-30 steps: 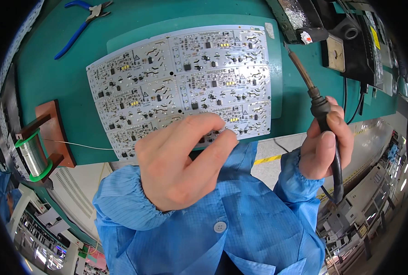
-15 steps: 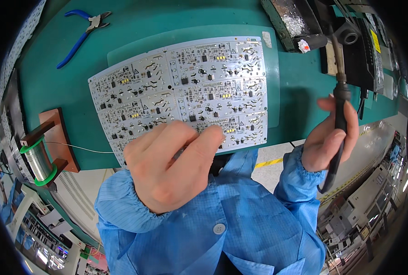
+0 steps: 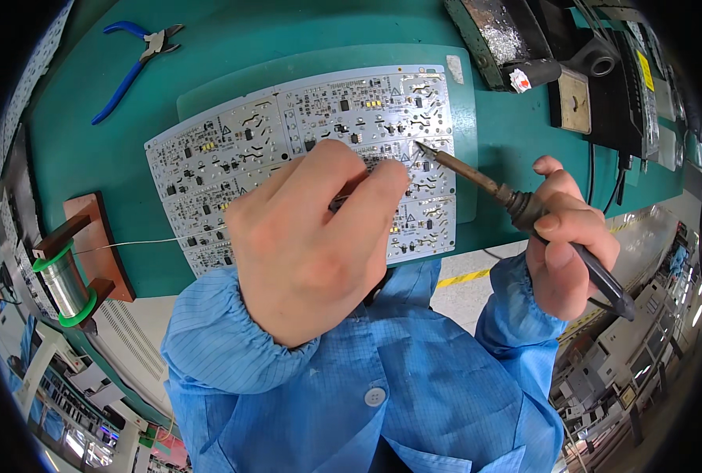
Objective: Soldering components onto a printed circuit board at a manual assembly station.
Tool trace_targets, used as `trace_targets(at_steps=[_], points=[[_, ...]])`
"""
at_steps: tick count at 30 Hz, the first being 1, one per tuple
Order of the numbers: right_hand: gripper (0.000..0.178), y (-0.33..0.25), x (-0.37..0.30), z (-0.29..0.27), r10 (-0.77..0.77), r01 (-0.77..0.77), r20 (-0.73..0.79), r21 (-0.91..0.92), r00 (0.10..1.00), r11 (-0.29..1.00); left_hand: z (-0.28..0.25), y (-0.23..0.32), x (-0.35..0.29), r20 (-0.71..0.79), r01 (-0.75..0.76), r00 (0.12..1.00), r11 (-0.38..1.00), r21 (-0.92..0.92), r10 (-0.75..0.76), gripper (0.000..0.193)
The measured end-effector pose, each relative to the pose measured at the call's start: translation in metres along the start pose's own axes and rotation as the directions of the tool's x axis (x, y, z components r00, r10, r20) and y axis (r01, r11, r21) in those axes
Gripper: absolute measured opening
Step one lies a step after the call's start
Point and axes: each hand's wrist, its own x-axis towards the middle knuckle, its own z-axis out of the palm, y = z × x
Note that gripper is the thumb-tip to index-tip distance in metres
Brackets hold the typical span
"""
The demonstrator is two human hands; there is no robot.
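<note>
A panel of white circuit boards, dense with small parts, lies on a clear mat. Above its lower middle is my left hand, fingers curled and pinched together on solder wire; the fingertips' far side is hidden. That thin wire runs back to a spool with green rims on a brown wooden stand. My right hand grips a soldering iron by its dark handle. The iron's tip points left over the right part of the panel; whether it touches is unclear.
Blue-handled cutters lie at the far left on the green table mat. At the far right are a dark tray with solder scraps, a small framed pad, and a black iron holder with cables.
My right hand has swung the soldering iron from upright at the right to pointing left over the panel. My left hand has moved farther onto the panel and right, drawing the wire along.
</note>
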Motion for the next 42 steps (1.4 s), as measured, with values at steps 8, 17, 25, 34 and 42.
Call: trace_targets(at_steps=[8,17,25,34,42], points=[[0.022,0.007,0.009,-0.009,0.018,-0.020,0.032,0.092,0.999,0.996,0.005,-0.001,0.002,0.005,-0.019,1.000,1.000,0.014,0.019,0.025],[0.022,0.014,0.012,-0.006,-0.011,0.004,0.066,0.116,0.998,0.993,0.006,-0.002,-0.008,-0.058,-0.088,0.994,0.988,0.124,0.096,0.030],[0.023,0.009,0.005,-0.014,-0.016,0.011,0.041,0.121,0.999,0.993,-0.037,0.017,-0.018,-0.039,0.131,0.991,0.972,0.197,-0.126,0.022],[0.041,0.023,-0.005,0.011,-0.074,-0.039,-0.175,-0.568,0.982,0.822,-0.069,-0.040,-0.027,-0.339,0.260,0.928,0.921,0.289,-0.156,0.017],[0.036,0.030,-0.005,0.013,-0.036,-0.054,-0.145,-0.575,0.989,0.816,-0.069,-0.085,-0.039,-0.469,0.408,0.780,0.905,-0.120,-0.413,0.009]])
